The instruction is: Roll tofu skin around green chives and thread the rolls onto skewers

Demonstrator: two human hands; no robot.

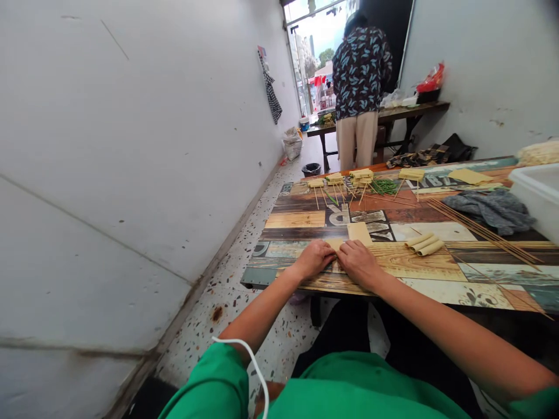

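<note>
Both hands at work low on the patterned surface, near its close edge. Pale yellow sheet lies directly under and between the fingertips, left hand on its left, right hand on its right, about equally near. Fingers of both curled in and appear to pinch its near part; thumbs largely hidden. Long axis of sheet: cannot tell, mostly covered

Second sheet: just beyond right fingers, flat, nearer that hand. Three rolls: side by side to the right, apart from right hand, long axes roughly left–right

Farther right: thin sticks, grey cloth, white tub. Far edge: skewered pieces, green bundle. Nothing seen standing between hands and held sheet; right forearm crosses the near edge
</note>
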